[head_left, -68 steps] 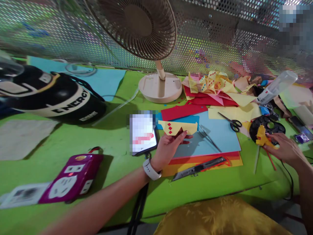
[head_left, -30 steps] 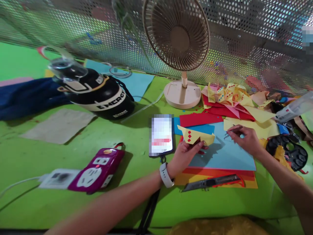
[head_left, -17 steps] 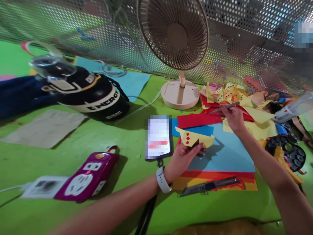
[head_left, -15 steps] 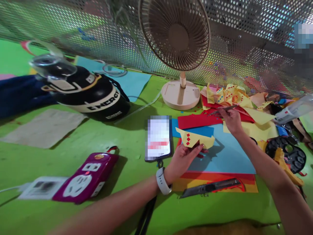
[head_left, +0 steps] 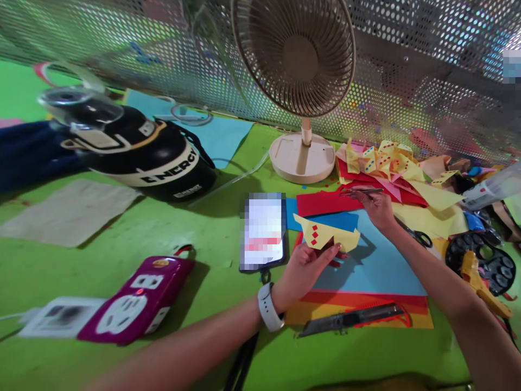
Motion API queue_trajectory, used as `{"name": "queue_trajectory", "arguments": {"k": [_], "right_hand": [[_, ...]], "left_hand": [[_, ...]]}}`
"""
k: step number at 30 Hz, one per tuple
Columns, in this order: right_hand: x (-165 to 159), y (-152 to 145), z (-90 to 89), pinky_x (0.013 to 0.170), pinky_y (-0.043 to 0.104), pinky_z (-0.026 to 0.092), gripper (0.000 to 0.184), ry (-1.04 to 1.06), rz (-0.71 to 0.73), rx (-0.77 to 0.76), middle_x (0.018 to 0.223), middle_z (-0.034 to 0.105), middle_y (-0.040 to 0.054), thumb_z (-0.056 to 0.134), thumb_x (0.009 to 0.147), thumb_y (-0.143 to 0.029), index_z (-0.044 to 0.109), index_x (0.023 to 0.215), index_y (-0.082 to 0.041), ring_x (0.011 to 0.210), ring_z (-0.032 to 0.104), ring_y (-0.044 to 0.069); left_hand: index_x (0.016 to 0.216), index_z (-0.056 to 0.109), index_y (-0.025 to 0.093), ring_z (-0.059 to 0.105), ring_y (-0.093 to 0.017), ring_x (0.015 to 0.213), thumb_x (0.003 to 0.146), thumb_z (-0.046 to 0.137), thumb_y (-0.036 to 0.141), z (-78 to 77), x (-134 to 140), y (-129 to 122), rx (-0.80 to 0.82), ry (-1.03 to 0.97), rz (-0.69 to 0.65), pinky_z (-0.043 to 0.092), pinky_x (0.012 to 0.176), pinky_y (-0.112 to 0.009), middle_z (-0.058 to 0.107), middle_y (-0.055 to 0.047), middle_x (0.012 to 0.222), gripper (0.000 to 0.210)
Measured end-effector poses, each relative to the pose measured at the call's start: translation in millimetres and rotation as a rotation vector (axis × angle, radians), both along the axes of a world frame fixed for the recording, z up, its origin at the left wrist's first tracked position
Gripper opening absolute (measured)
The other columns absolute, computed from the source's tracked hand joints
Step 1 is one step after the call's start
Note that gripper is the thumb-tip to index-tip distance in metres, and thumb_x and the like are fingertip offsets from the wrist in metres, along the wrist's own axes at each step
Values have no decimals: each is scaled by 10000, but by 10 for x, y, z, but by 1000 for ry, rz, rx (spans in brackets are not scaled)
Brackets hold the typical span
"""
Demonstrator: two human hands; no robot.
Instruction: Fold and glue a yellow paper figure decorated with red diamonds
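My left hand (head_left: pixel 303 269) pinches a folded piece of yellow paper (head_left: pixel 345 239) with three red diamonds in a row, held above the light blue sheet (head_left: pixel 391 271). My right hand (head_left: pixel 378 206) is closed around slim metal tweezers (head_left: pixel 372 190). Their tips point left, over a strip of red paper (head_left: pixel 319 203) behind the yellow piece. Whether anything sits between the tips is too small to tell. Under the red strip lies a darker blue strip (head_left: pixel 345 221). Behind my right hand are several folded yellow pieces with red or blue dots (head_left: pixel 386 156).
A fan (head_left: pixel 302 160) stands at the back against perforated metal. The phone (head_left: pixel 264 231) lies left of the papers, a box cutter (head_left: pixel 354 319) in front. Scissors (head_left: pixel 423 238) and a black paint palette (head_left: pixel 499 266) are at right; a black bottle (head_left: pixel 150 157) and purple power strip (head_left: pixel 163 271) at left.
My right hand has shifted slightly left and down with the tweezers, whose tips now hover over the red strip. The scissors show more. My left hand keeps the yellow piece nearly still.
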State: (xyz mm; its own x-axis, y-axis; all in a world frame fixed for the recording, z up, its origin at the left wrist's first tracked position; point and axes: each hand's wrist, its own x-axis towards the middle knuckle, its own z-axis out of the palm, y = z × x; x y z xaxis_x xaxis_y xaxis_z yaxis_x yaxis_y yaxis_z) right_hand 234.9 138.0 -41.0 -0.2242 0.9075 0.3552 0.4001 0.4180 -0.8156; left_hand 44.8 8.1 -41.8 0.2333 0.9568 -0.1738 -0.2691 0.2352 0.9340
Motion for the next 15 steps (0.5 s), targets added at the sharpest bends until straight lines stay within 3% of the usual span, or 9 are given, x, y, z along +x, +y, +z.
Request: {"name": "queue_trajectory", "arguments": {"k": [7, 15], "right_hand": [[-18, 46, -54, 766, 322, 584, 379, -61, -29, 115, 912, 771, 54, 539, 912, -533, 775, 884, -237, 835, 731, 215], [-32, 48, -33, 738, 314, 593, 376, -41, -45, 127, 892, 774, 41, 544, 915, -530, 775, 879, -236, 847, 741, 220]], "left_hand": [[902, 663, 132, 743, -214, 796, 797, 700, 437, -1, -4, -2, -17, 15, -11, 631, 673, -289, 769, -123, 904, 325], [895, 657, 139, 740, -209, 783, 812, 686, 420, -15, 0, 7, 6, 10, -16, 626, 660, -283, 767, -115, 871, 295]]}}
